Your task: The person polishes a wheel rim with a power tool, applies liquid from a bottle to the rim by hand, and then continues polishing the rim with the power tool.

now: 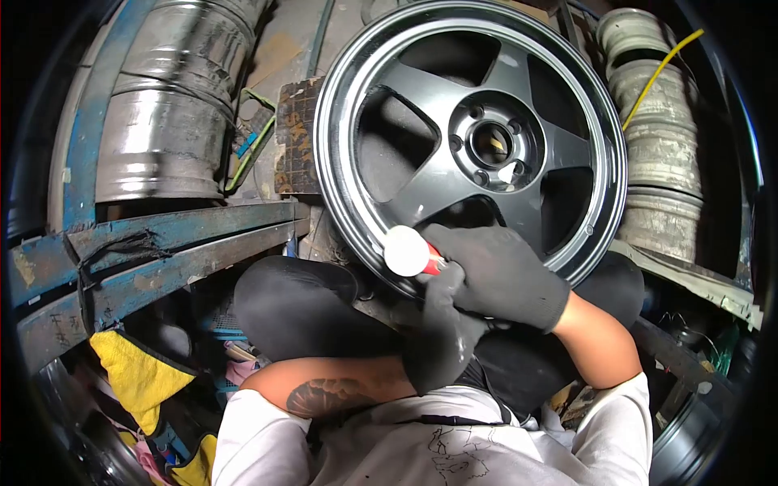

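Over the near edge of the wheel (401,95), a red-and-white object (408,252) is gripped by the gloved right hand (501,274), its fingers curled closed. Just below, the object is met by the gloved left hand (442,324); how far that hand is closed cannot be told. Left of the wheel, large metal cylinders (158,134) are seen; right of it, dull rims (660,150) are stacked.
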{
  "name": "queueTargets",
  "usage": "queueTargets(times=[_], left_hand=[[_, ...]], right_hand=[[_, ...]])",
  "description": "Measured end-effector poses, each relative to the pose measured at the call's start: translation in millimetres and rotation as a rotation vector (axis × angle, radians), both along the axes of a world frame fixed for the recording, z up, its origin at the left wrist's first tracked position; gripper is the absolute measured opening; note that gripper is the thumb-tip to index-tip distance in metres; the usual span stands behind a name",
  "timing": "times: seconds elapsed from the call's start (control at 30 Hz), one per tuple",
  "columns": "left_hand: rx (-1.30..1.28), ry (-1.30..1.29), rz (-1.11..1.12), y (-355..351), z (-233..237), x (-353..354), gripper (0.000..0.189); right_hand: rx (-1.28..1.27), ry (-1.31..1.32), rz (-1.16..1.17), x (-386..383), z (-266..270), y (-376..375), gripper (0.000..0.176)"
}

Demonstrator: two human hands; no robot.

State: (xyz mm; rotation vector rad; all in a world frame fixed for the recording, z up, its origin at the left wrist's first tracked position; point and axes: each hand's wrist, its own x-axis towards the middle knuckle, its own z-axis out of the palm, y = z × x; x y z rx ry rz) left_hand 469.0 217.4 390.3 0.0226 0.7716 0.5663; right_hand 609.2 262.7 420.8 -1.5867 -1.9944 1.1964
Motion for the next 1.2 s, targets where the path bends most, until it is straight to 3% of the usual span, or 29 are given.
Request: queueTargets(times=[0.03,0.13,0.17,0.43,0.77,0.87,1.0,1.2], left_hand=[[-0.100,-0.085,0.078,2,4,3,0.053],[-0.091,0.040,0.218,9,20,14,0.053],[-0.079,0.111,0.117,4,1,7,0.054],[-0.149,0.000,-0.103,19,3,-2,0.053],[-0.123,0.025,-0.100,13,-3,0,0.044],[-0.052,0.035,-0.239,10,-3,-7,0.059],[-0.026,-0.079,-0.202,-3,-19,-20,0.033],[-0.096,0.005,-0.145,14,1,-12,0.035]], right_hand=[[-0.018,-0.022,0.004,-1,0,2,0.041],[-0.040,-0.072,-0.017,-6,-7,-1,0.043],[-0.010,-0.081,-0.044,-10,-12,-2,0.043],[-0.136,0.163,-0.157,-2,-20,2,0.052],[-0.081,0.234,-0.144,5,-19,-5,0.051],[-0.102,0.211,-0.135,7,-15,-6,0.049],[-0.027,0.227,-0.158,3,-13,-7,0.045],[-0.054,0.151,-0.123,-1,-26,-4,0.049]])
